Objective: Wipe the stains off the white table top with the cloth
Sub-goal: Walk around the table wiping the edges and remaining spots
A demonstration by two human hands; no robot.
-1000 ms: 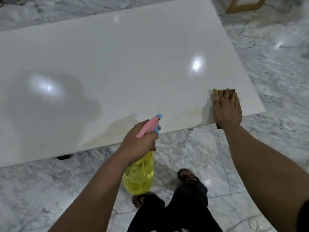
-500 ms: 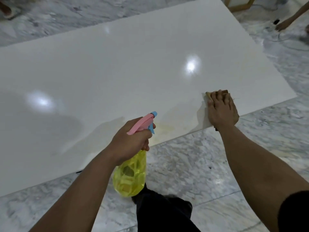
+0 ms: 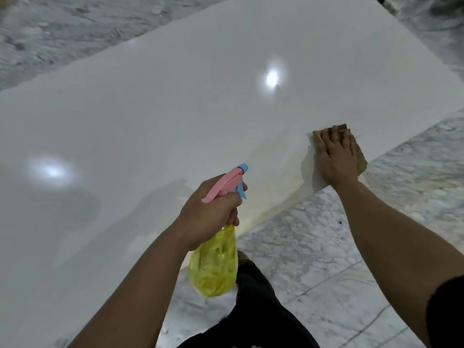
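Note:
The glossy white table top (image 3: 190, 116) fills most of the view. A faint yellowish stain (image 3: 278, 187) runs along its near edge. My right hand (image 3: 336, 159) lies flat on a brown cloth (image 3: 360, 156), pressing it onto the table near the front edge, just right of the stain. My left hand (image 3: 211, 214) grips a yellow spray bottle (image 3: 213, 267) with a pink and blue trigger head, held at the table's near edge, nozzle pointing toward the stain. Most of the cloth is hidden under my fingers.
Grey marble floor tiles (image 3: 313, 267) surround the table. My dark trousers (image 3: 253, 310) show below the bottle. Two ceiling-light reflections shine on the table top. The table's right corner lies past the frame's right edge.
The view has shifted left and tilted, so the table now runs more diagonally. My right hand and cloth stay near the front edge; the bottle hand has risen slightly over the table edge.

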